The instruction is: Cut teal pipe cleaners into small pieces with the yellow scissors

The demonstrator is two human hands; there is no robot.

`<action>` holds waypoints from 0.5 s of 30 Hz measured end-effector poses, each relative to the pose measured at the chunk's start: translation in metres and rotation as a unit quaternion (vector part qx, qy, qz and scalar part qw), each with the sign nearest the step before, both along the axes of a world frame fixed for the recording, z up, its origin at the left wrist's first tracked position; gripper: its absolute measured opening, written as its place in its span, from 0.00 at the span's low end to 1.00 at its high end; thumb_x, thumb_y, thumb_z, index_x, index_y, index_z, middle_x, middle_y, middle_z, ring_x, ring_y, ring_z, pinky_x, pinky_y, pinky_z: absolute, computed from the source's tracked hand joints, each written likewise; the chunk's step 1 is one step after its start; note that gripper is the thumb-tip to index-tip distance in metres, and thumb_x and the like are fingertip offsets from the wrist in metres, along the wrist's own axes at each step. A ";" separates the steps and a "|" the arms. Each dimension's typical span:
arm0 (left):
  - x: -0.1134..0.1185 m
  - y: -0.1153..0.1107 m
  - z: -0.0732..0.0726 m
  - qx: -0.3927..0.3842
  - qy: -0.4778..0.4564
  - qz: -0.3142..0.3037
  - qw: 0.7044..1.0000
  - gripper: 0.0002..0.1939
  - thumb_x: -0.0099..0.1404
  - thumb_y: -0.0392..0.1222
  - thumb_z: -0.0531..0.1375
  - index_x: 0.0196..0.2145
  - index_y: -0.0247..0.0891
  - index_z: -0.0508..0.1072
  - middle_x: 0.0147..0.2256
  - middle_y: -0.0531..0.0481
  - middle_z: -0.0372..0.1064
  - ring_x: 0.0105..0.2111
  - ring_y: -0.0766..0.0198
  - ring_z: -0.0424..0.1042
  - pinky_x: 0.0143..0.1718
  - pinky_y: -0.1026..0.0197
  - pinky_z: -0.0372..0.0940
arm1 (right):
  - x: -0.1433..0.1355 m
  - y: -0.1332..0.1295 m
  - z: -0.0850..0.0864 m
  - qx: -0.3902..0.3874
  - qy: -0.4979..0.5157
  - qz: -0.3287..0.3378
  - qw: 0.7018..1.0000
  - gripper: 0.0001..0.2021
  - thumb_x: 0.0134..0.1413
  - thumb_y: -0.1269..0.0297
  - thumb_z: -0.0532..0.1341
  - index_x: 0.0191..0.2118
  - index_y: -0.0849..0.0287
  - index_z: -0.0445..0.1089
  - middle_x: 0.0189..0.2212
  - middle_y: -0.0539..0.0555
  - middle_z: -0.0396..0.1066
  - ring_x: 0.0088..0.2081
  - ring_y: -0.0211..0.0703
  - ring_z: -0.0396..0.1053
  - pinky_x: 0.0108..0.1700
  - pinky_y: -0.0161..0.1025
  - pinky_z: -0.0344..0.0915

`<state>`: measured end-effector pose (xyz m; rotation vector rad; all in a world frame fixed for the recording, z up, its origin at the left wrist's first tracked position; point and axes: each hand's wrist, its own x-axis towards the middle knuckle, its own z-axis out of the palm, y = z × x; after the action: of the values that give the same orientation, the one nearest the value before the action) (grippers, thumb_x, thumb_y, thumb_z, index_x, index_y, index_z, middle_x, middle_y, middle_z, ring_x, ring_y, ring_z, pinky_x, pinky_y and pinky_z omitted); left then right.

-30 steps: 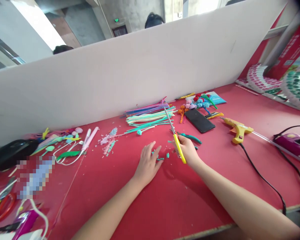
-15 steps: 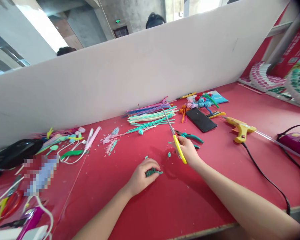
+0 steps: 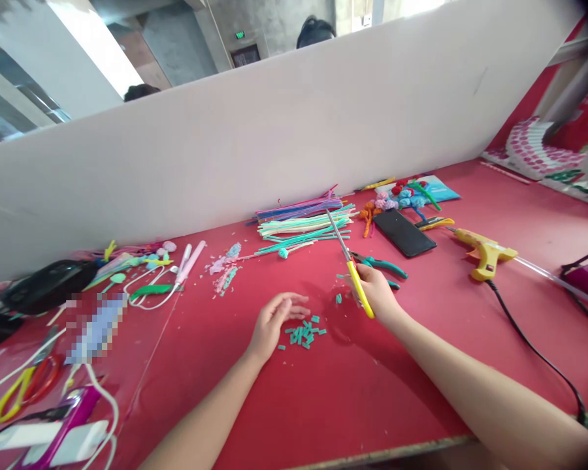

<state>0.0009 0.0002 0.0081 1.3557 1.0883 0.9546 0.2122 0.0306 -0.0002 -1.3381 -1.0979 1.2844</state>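
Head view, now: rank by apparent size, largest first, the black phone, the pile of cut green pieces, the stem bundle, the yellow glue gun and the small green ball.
1. Stem bundle
2. Black phone and yellow glue gun: too alike to rank
3. Pile of cut green pieces
4. Small green ball

We saw a bare left hand and right hand around lower centre, their tapering forearms bare too.

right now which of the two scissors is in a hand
The upright-looking scissors in the right hand, blades pointing away from the person. The other pair, with red and yellow handles, lies at far left, touched by neither hand.
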 end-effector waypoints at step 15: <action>-0.010 0.126 -0.013 0.211 0.268 0.154 0.928 0.23 0.46 0.33 0.60 0.42 0.42 0.65 0.45 0.47 0.58 0.49 0.58 0.55 0.51 0.55 0.48 | -0.002 0.001 -0.005 -0.006 -0.001 0.007 1.000 0.04 0.38 0.65 0.53 0.23 0.58 0.56 0.09 0.41 0.52 0.10 0.31 0.54 0.12 0.29 0.49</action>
<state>-0.0092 0.1257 -0.0053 1.9079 1.6066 1.1208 0.2106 0.0320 -0.0054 -1.3428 -1.1055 1.3020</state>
